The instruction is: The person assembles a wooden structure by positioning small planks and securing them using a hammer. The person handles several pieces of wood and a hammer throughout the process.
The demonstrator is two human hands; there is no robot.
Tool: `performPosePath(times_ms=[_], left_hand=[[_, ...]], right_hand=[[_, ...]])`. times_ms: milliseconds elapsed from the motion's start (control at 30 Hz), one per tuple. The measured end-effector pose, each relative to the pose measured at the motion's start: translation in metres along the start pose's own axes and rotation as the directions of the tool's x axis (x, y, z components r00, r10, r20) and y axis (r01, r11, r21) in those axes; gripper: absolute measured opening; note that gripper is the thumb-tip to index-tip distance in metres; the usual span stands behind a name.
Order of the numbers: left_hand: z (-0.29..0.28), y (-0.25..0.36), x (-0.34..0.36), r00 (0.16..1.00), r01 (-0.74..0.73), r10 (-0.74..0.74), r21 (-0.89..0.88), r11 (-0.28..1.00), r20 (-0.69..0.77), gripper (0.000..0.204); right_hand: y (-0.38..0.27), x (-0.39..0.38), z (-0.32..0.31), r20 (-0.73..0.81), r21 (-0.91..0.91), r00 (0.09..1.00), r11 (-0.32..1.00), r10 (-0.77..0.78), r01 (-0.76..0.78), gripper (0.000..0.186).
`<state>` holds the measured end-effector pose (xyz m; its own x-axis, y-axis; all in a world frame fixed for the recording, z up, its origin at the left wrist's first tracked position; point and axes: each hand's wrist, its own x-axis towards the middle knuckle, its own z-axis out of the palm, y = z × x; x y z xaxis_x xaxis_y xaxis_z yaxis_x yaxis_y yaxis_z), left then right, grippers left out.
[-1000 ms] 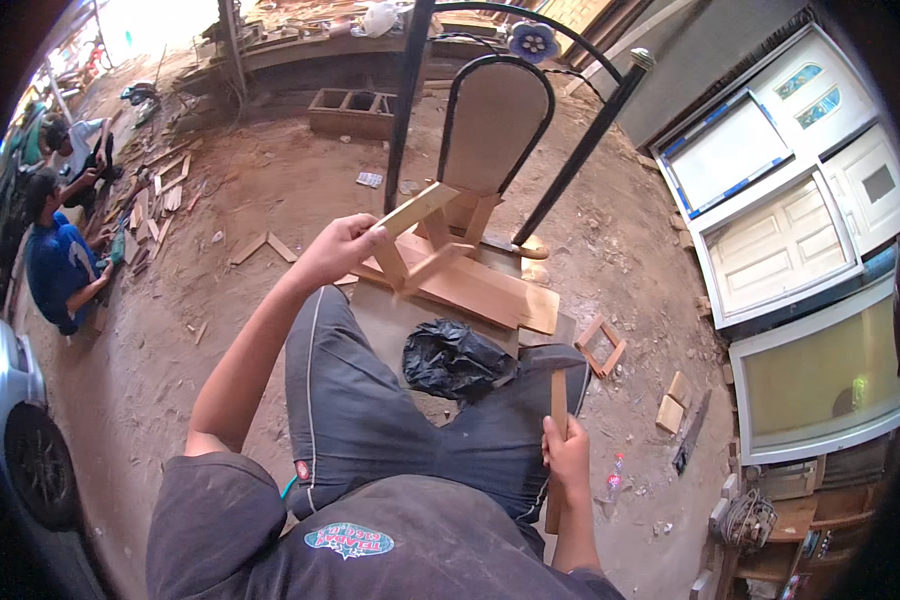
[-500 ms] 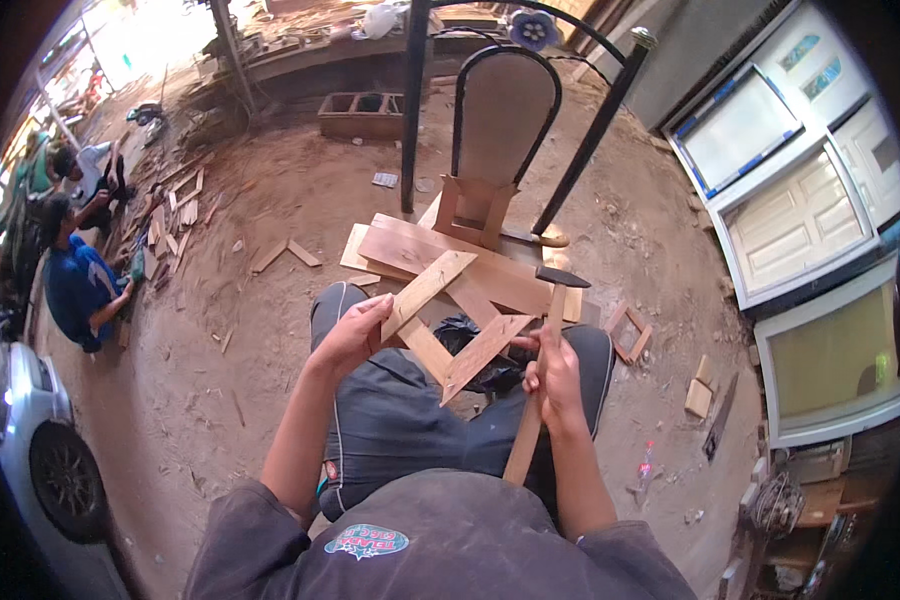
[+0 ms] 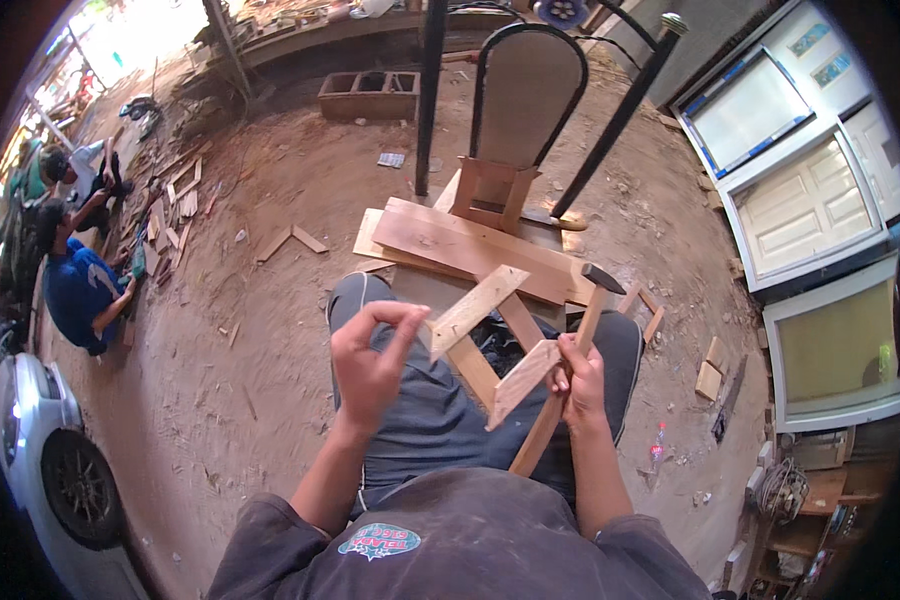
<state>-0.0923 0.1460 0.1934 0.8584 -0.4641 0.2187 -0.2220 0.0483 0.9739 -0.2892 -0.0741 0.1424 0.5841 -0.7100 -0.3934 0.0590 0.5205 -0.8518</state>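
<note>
My left hand (image 3: pixel 368 360) has thumb and forefinger pinched beside a square frame of pale wooden strips (image 3: pixel 480 306); whatever is between those fingertips, if anything, is too small to make out. With my right hand (image 3: pixel 580 385) I grip a hammer (image 3: pixel 603 280) upright by its long wooden handle, along with the frame's right side. The frame is tilted over my lap, above a black plastic bag, partly hidden. Just beyond lie stacked boards (image 3: pixel 440 240) in front of a black metal chair-like piece with a padded arched panel (image 3: pixel 525 95).
Two people (image 3: pixel 80 280) work at the left among wood scraps (image 3: pixel 165 230), near a silver car (image 3: pixel 30 390). Doors and glazed panels (image 3: pixel 785 210) lean at the right. A hollow block (image 3: pixel 368 100) stands behind; a small frame (image 3: pixel 653 325) and bottle (image 3: pixel 658 445) lie to my right.
The frame came down over my lap and has shifted right. My left hand let go of it and is now pinched beside it. My right hand took it alongside the hammer, which rose into view.
</note>
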Motion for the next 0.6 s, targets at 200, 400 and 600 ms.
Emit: performPosePath(times_ms=[200, 400, 600], left_hand=[[-0.013, 0.069, -0.018, 0.790, -0.601, 0.613, 0.228, 0.766, 0.022, 0.025], [-0.034, 0.084, -0.025, 0.709, -0.687, 0.685, 0.386, 0.616, 0.167, 0.045], [-0.033, 0.091, -0.023, 0.768, -0.632, 0.609, 0.393, 0.668, 0.200, 0.052]], right_hand=[[0.021, 0.010, 0.000, 0.055, 0.043, 0.995, 0.995, 0.087, -0.089, 0.018], [0.036, 0.022, 0.008, 0.138, 0.051, 0.980, 0.987, 0.143, -0.151, 0.022], [0.040, 0.033, 0.011, 0.176, 0.052, 0.974, 0.986, 0.145, -0.156, 0.022]])
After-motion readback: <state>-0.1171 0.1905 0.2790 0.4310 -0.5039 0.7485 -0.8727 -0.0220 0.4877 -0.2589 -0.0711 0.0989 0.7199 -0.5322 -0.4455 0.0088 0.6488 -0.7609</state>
